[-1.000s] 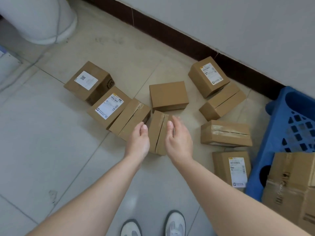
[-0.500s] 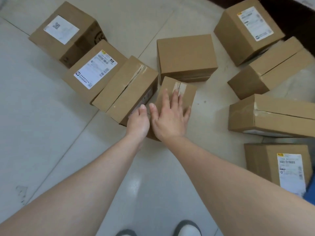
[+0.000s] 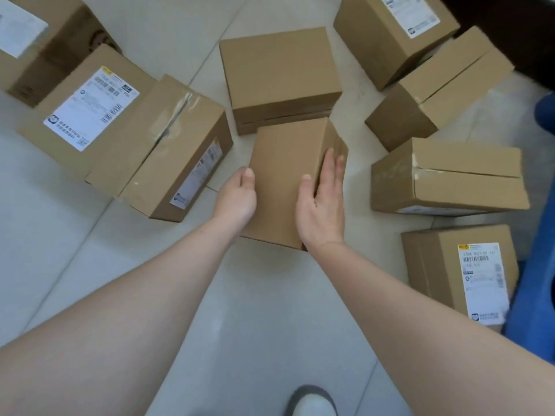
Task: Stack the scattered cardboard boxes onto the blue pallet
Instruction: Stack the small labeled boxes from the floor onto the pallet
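At the middle of the frame I have the small box (image 3: 288,181) between both hands. My left hand (image 3: 235,199) grips its left edge, thumb on top and fingers curled out of sight beneath. My right hand (image 3: 322,205) clamps the right edge, thumb on the top face and fingers laid along the taped side. Whether the box is clear of the floor I cannot tell; its far end sits just beside the plain box (image 3: 279,73) above it in the frame.

To lift well, I judge I should squeeze evenly from both sides and bring the box straight up before swinging, so its far corner catches neither the plain box nor the taped box (image 3: 168,145) at its left. Then it goes rightward, over the split-top box (image 3: 450,178) and the labelled box (image 3: 459,271) lying between me and the blue pallet (image 3: 537,295), of which only a strip shows at the right edge. Cardboard is smooth, so a slack hold could let it slip.

Pale floor tiles (image 3: 255,310) with thin joints lie under everything. A dark skirting (image 3: 510,25) fills the upper right corner, and the toe of a shoe (image 3: 312,400) shows at the bottom edge.
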Demonstrator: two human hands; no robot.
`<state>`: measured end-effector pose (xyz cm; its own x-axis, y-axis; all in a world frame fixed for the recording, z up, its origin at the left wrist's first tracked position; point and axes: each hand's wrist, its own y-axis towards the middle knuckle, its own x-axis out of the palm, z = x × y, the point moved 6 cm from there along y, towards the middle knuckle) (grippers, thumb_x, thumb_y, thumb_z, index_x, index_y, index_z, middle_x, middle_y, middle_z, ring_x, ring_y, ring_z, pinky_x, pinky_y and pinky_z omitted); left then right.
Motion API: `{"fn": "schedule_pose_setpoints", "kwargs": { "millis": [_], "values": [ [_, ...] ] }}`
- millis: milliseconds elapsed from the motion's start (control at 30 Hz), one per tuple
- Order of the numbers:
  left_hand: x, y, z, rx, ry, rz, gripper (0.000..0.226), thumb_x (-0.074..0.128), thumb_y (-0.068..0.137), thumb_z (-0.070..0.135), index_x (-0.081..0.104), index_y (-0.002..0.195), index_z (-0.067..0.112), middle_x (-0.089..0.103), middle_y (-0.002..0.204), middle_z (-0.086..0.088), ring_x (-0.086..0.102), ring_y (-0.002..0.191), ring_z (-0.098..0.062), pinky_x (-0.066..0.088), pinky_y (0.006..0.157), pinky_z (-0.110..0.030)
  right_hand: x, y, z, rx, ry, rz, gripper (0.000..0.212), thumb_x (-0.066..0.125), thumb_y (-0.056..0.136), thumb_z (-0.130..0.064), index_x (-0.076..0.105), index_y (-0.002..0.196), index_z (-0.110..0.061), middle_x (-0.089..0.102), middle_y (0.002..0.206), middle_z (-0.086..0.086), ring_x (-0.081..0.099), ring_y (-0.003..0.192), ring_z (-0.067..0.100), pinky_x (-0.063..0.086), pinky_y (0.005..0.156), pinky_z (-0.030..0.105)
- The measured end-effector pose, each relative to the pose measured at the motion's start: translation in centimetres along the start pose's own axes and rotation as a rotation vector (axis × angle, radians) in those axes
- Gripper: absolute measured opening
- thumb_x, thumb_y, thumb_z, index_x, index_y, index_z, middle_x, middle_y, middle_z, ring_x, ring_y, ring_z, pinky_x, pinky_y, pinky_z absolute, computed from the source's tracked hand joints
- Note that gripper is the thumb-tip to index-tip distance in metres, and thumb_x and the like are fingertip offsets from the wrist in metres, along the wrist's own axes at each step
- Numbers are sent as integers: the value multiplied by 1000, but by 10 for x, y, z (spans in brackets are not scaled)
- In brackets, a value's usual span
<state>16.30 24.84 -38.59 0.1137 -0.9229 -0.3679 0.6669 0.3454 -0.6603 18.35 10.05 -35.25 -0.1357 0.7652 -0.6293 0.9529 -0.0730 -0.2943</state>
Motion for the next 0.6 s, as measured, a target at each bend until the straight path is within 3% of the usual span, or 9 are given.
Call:
{"fn": "schedule_pose_setpoints", "kwargs": {
  "millis": [133,267,367,467,600],
  "values": [
    [-13,-14,9,175,131,103,46,26,102,36,31,147,25,35,150,-2,27,141,-20,23,114,-36,-9,-6,-2,-12,79,-61,52,26,102,-31,8,150,-25,8,158,-8,6,144,5,8,109,15],
    [-27,-41,15,203,147,129,44,30,102,33,34,145,27,35,148,-5,27,139,-19,21,111,-29,-24,-26,-5,92,281,-95,49,27,102,-25,15,150,-23,19,156,-9,17,142,4,13,116,22],
    [-33,-74,20,174,68,96,43,33,102,29,35,145,24,31,149,-2,29,137,-14,18,108,-20,-41,-50,-14,148,306,-139,50,27,102,-28,14,150,-25,19,155,-12,17,142,2,11,116,20],
    [-41,-111,33,175,-3,41,44,35,102,25,33,146,20,30,153,3,27,140,-9,18,116,-26,-64,-75,-30,152,289,-187,54,29,102,-32,9,150,-24,15,156,-13,13,141,0,8,110,13],
    [-55,-162,67,199,0,35,46,34,102,28,30,147,23,38,148,8,35,135,-7,26,112,-25,-105,-100,-62,102,247,-175,56,31,101,-28,6,150,-18,14,156,-8,11,133,-9,6,105,7]
  ]
}}
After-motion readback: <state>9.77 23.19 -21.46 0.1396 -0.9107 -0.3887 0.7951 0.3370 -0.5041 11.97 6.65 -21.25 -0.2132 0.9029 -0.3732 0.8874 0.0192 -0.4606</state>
